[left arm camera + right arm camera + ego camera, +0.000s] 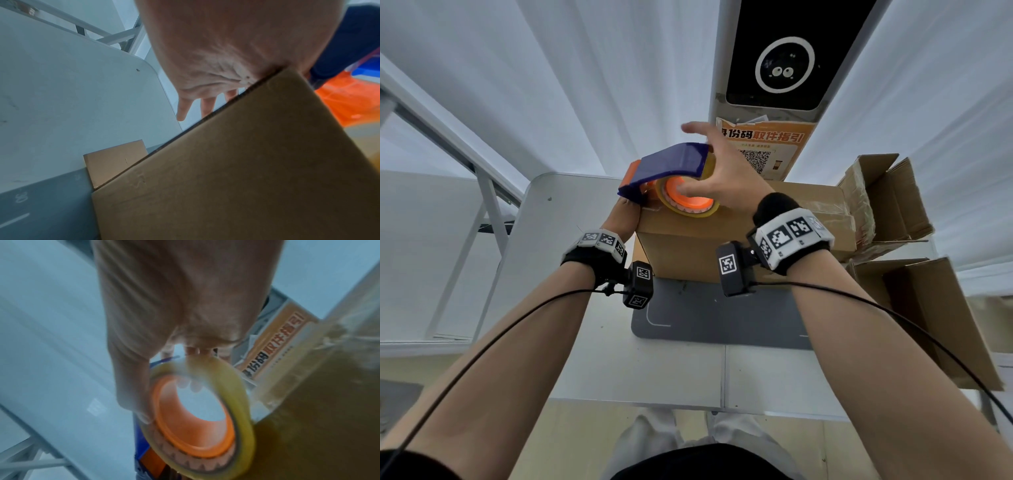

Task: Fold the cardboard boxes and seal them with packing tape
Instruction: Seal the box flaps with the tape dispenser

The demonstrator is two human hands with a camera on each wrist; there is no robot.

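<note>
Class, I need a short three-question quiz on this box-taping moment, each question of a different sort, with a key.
1. True or false: the left hand holds the blue and orange tape dispenser.
2. Multiple choice: the brown cardboard box stands on A) the floor B) the dark grey mat C) a chair.
3. Fill in: the right hand has fingers inside the dispenser's orange ____.

Key: 1 false, it presses the box's left side; 2 B; 3 core.

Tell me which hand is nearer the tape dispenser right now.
Right. The right hand grips the tape dispenser with fingers through the roll's orange core. The left hand sits just below it, straight fingers against the cardboard box's left side.
</note>
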